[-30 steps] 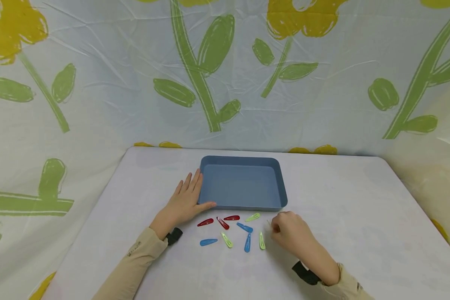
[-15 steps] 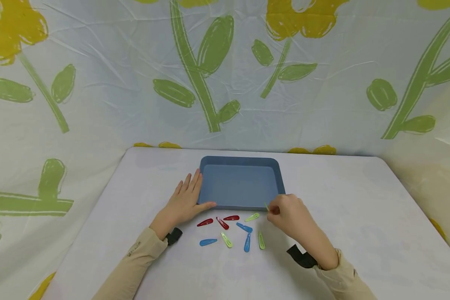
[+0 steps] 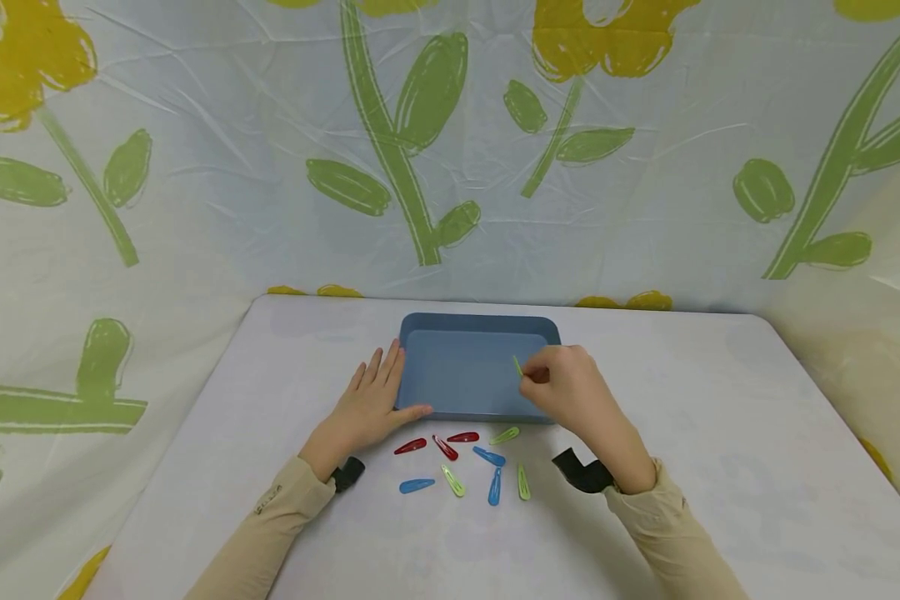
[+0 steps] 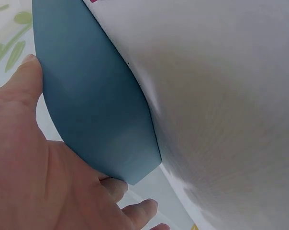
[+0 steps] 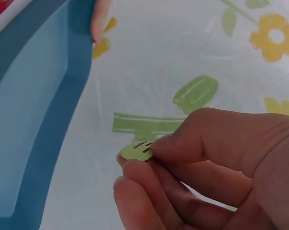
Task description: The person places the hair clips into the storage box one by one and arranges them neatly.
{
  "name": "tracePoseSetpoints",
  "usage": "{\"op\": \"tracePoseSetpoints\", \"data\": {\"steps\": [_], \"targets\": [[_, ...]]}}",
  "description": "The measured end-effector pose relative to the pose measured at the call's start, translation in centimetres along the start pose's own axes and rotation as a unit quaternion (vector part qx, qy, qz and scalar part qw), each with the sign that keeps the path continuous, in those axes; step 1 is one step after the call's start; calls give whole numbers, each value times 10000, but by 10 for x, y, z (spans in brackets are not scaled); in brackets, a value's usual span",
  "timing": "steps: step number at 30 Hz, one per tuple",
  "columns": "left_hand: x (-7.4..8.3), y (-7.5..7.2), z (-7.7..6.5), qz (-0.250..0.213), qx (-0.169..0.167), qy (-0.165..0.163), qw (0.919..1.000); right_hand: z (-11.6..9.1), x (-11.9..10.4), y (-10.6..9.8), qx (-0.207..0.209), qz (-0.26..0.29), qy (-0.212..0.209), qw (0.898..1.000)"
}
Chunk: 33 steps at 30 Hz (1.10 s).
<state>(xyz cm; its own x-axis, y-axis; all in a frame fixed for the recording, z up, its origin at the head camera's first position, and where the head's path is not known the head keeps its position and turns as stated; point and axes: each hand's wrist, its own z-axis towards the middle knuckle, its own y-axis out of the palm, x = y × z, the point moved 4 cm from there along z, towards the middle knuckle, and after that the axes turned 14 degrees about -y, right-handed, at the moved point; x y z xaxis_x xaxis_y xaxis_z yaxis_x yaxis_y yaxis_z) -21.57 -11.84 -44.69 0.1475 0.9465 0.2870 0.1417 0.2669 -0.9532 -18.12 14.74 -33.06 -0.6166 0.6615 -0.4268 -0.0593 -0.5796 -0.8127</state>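
In the head view my right hand point(image 3: 570, 383) is over the right side of a blue rectangular tray point(image 3: 480, 411). Between thumb and fingertips it pinches a light green snap hair clip point(image 5: 136, 151), whose slotted wide end shows in the right wrist view. My left hand point(image 3: 367, 400) lies with straight, spread fingers against the tray's left side, its thumb at the front left corner. In front of the tray lie several hair clips: red ones such as a red clip point(image 3: 410, 446), blue ones such as a blue clip point(image 3: 417, 484), and green ones such as a green clip point(image 3: 523, 482).
The tray stands on a white-covered table point(image 3: 690, 400) in the middle of its far half. Behind the table hangs a flower-patterned sheet point(image 3: 270, 167). A black wrist strap point(image 3: 581, 472) sits on the right wrist, and another strap point(image 3: 348, 473) on the left.
My right hand has moved up and slightly left with the green hair clip, from the table right of the loose clips to over the tray. The left hand has stayed in place.
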Motion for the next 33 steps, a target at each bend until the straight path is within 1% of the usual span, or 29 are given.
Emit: {"op": "tracePoseSetpoints", "data": {"steps": [6,11,15,17,20,23,26,30,31,33], "targets": [[-1,1,1,26,31,10,10000,18,2,1,207,433,82,9988],[-2,1,1,36,37,7,10000,35,9,4,545,848,200,9947],[-2,1,1,13,30,5,10000,48,17,9,795,1224,414,9884],[-1,1,1,9,25,3,10000,55,21,14,874,1509,571,9830],[-1,1,1,-10,10,-6,10000,64,27,22,940,2046,833,9708],[-1,0,1,-20,-4,-23,10000,72,35,34,968,2686,1019,9530],[0,0,0,-15,-22,-36,10000,79,44,48,1040,3276,1173,9317],[1,0,0,-5,-16,-40,10000,89,54,65,1171,3874,1335,9047],[1,0,0,-7,-6,-40,10000,91,56,69,1186,3991,1358,8990],[0,1,1,-18,-1,-39,10000,95,58,76,1166,4151,1404,8913]]}}
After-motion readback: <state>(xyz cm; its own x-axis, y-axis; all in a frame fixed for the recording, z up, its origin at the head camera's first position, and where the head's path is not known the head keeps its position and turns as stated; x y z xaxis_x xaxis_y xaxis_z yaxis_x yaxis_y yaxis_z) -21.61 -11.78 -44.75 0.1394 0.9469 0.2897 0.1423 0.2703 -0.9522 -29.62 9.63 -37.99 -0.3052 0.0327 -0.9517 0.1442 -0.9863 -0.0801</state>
